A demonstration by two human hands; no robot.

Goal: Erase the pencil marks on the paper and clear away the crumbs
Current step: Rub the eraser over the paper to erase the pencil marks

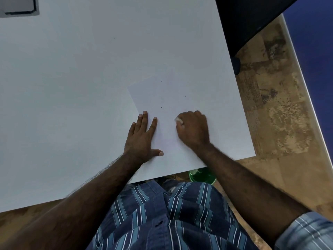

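Head view. White table [72,87], seen from above; its near right corner is by the brown floor [281,123]. A sheet of paper [180,94] lies on the table toward the near right corner, turned at an angle. A few small dark specks [161,81] sit on the sheet's far half. Left hand [142,138] lies flat, fingers spread and straight, pressing the paper's left edge. Right hand [193,129] is curled, pinching a small white eraser [178,120] against the paper near its middle. Striped blue shirt [162,217] below. A green object [202,175] shows under the table's near edge.
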